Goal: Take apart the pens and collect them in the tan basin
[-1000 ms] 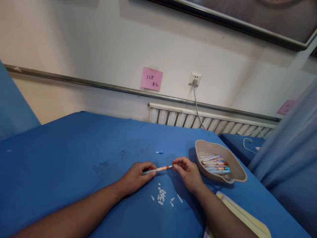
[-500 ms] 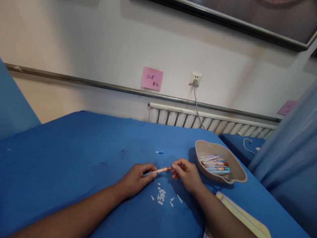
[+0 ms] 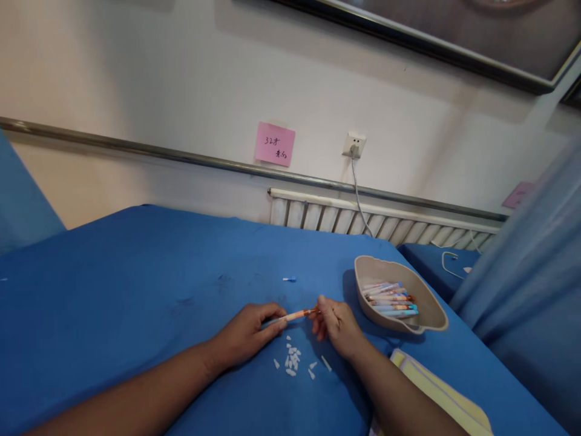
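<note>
My left hand (image 3: 247, 332) is closed on the left end of a thin orange and white pen (image 3: 295, 315), held just above the blue cloth. Pinched at the pen's right tip are the fingers of my right hand (image 3: 334, 324). Below the pen lies a small pile of several white caps (image 3: 293, 360). A single small blue cap (image 3: 289, 279) rests on the cloth beyond my hands.
A beige tray (image 3: 424, 315) with several pens (image 3: 390, 300) stands right of my right hand. The blue-covered table (image 3: 127, 284) stretches left. A yellow and white cloth (image 3: 447, 396) lies at the near right edge. A radiator (image 3: 372, 221) and wall socket (image 3: 353, 145) are behind.
My right hand has slid left along the pen toward my left hand, so less of the pen shows between them. The view has shifted slightly.
</note>
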### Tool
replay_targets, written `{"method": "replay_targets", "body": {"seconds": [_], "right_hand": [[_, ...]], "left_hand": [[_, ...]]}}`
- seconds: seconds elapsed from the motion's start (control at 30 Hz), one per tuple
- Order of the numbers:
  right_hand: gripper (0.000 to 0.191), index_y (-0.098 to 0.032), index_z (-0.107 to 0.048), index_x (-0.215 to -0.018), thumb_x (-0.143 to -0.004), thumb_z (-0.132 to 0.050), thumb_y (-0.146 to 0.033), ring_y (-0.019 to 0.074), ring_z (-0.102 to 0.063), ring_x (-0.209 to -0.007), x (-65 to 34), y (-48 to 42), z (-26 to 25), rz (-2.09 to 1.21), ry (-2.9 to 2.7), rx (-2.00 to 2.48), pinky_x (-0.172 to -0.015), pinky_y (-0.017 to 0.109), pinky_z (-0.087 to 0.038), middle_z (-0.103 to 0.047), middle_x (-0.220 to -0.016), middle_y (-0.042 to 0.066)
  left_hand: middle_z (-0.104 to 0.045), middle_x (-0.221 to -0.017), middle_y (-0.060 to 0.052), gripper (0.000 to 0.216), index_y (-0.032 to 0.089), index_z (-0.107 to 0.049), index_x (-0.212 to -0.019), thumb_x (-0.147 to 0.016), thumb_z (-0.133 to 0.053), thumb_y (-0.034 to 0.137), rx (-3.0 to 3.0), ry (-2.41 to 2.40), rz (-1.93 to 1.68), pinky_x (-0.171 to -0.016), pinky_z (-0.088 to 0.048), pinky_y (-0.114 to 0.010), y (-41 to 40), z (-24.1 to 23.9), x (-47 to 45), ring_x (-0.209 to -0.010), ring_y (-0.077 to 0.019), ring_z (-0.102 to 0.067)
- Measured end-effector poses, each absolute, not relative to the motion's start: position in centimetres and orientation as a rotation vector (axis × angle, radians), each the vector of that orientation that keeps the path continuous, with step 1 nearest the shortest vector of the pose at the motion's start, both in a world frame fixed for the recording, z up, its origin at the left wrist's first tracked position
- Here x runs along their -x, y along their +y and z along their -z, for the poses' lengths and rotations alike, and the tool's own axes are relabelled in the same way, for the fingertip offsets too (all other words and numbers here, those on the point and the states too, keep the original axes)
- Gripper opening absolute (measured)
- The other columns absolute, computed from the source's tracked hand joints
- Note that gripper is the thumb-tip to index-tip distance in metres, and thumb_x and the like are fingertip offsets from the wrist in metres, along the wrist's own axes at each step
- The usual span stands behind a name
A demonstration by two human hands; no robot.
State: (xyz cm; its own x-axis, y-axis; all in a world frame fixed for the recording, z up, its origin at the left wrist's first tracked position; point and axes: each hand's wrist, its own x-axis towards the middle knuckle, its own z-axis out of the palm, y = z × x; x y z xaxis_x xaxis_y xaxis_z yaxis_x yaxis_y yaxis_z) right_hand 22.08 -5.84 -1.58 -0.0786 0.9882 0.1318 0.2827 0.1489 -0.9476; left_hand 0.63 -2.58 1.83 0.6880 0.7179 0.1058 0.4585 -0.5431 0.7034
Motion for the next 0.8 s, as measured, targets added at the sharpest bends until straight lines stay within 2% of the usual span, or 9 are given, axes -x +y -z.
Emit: {"method": "replay_targets", "body": {"seconds": [0.13,0.2,0.33,0.43,0.53,0.63,0.8], "right_hand": [[0.072,-0.013,-0.063,-0.084,-0.083,-0.017,-0.069,0.0097,-0.052,-0.042,-21.7,-5.5,1.5,-1.002,-1.495,1.262,-0.043,0.019,-0.040,-0.057,-0.054,0.001],[0.079,-0.012,-0.061,-0.089,-0.080,-0.013,-0.074,0.0100,-0.050,-0.038,-21.4,-5.0,1.5,-1.040,-1.377,1.269,-0.040,0.019,-0.039,-0.055,-0.052,0.000],[0.083,-0.013,-0.061,-0.086,-0.079,-0.005,-0.074,0.0103,-0.048,-0.036,-21.1,-3.8,1.2,-0.979,-1.299,1.442,-0.037,0.020,-0.039,-0.055,-0.050,0.001],[0.074,-0.015,-0.063,-0.084,-0.087,-0.008,-0.065,0.0132,-0.055,-0.043,-21.1,-3.5,0.4,-0.818,-1.479,1.550,-0.046,0.023,-0.044,-0.060,-0.054,0.004],[0.057,-0.017,-0.064,-0.087,-0.093,-0.019,-0.051,0.0172,-0.063,-0.060,-21.3,-3.8,-0.5,-0.636,-1.673,1.643,-0.059,0.026,-0.047,-0.067,-0.065,0.006],[0.042,-0.017,-0.063,-0.095,-0.092,-0.028,-0.038,0.0213,-0.066,-0.078,-21.5,-4.0,-1.0,-0.475,-1.864,1.704,-0.066,0.029,-0.048,-0.070,-0.084,0.008],[0.032,-0.016,-0.060,-0.108,-0.086,-0.037,-0.020,0.0257,-0.064,-0.090,-21.4,-3.4,-1.1,-0.231,-2.284,1.600,-0.071,0.035,-0.050,-0.067,-0.103,0.011]], "left_hand": [[-0.061,-0.073,0.002,0.033,0.019,-0.062,-0.084,-0.088,-0.039,0.043,-2.220,0.922,-0.474,-0.064,-0.040,-0.020,-2.4,-2.4,-0.7,-0.069,-0.0139,-0.054],[-0.062,-0.072,0.001,0.034,0.019,-0.062,-0.082,-0.088,-0.040,0.044,-2.198,0.953,-0.481,-0.064,-0.041,-0.021,-2.2,-2.6,-0.7,-0.068,-0.0145,-0.056],[-0.068,-0.081,0.000,0.031,0.022,-0.061,-0.092,-0.085,-0.043,0.046,-2.107,1.036,-0.549,-0.070,-0.045,-0.024,-1.4,-2.8,-0.9,-0.078,-0.0187,-0.061],[-0.069,-0.087,-0.001,0.033,0.024,-0.061,-0.093,-0.083,-0.045,0.050,-2.124,1.061,-0.653,-0.074,-0.046,-0.026,-0.6,-4.0,-2.4,-0.085,-0.0218,-0.061],[-0.069,-0.089,-0.002,0.035,0.023,-0.065,-0.091,-0.079,-0.050,0.052,-2.217,1.012,-0.748,-0.076,-0.045,-0.028,-0.1,-6.7,-6.0,-0.086,-0.0222,-0.060],[-0.066,-0.092,-0.005,0.035,0.021,-0.067,-0.082,-0.078,-0.051,0.051,-2.335,0.892,-0.844,-0.073,-0.045,-0.028,0.3,-9.2,-11.0,-0.083,-0.0205,-0.057],[-0.065,-0.082,-0.002,0.032,0.019,-0.069,-0.083,-0.079,-0.050,0.045,-2.480,0.738,-0.597,-0.065,-0.042,-0.025,1.6,-9.9,-18.7,-0.073,-0.0166,-0.055]]}}
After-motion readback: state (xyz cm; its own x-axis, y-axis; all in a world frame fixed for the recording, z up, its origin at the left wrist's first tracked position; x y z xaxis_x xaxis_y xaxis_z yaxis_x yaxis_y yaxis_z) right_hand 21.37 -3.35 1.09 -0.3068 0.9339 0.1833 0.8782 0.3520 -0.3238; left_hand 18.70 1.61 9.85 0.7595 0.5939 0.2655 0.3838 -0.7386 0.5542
